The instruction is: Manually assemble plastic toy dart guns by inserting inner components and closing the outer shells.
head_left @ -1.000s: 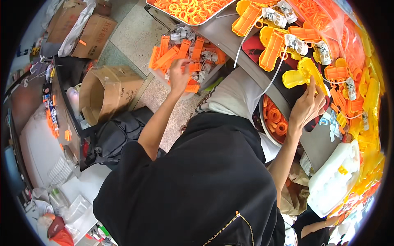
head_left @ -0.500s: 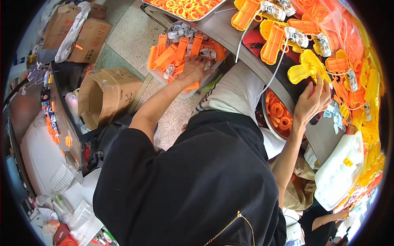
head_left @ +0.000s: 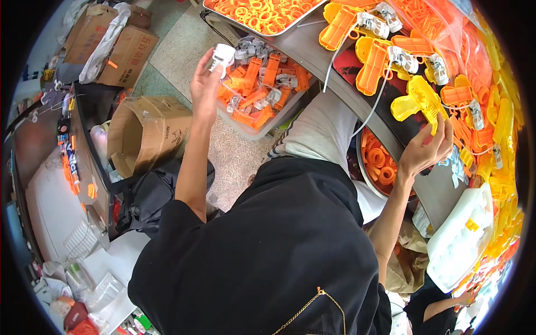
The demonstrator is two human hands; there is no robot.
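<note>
My left hand (head_left: 205, 88) is raised beside a clear plastic bin (head_left: 258, 133) and pinches a small white plastic part (head_left: 223, 54) between thumb and fingers. In the bin lie orange rectangular pieces (head_left: 252, 72) mixed with white and grey mechanism parts (head_left: 245, 49). At the table edge on the right, my right hand (head_left: 429, 148) grips the near end of a yellow toy-gun half shell (head_left: 417, 101), whose hollow side faces up. Just beyond it, several yellow shells with orange boxes (head_left: 371, 68) and white gear units (head_left: 403, 59) lie on the table, some with white wires.
A metal tray of orange rings (head_left: 262, 32) stands at the far table edge. Below the edge is a round basin of orange rings (head_left: 379, 159). A white tub (head_left: 462, 237) and yellow parts crowd the right. An open cardboard box (head_left: 159, 131) stands left; another person's arm (head_left: 444, 304) shows lower right.
My left hand has come up out of the bin and moved left, now with the white plastic part in it. My right hand stays at the yellow shell, its fingers closer around the end.
</note>
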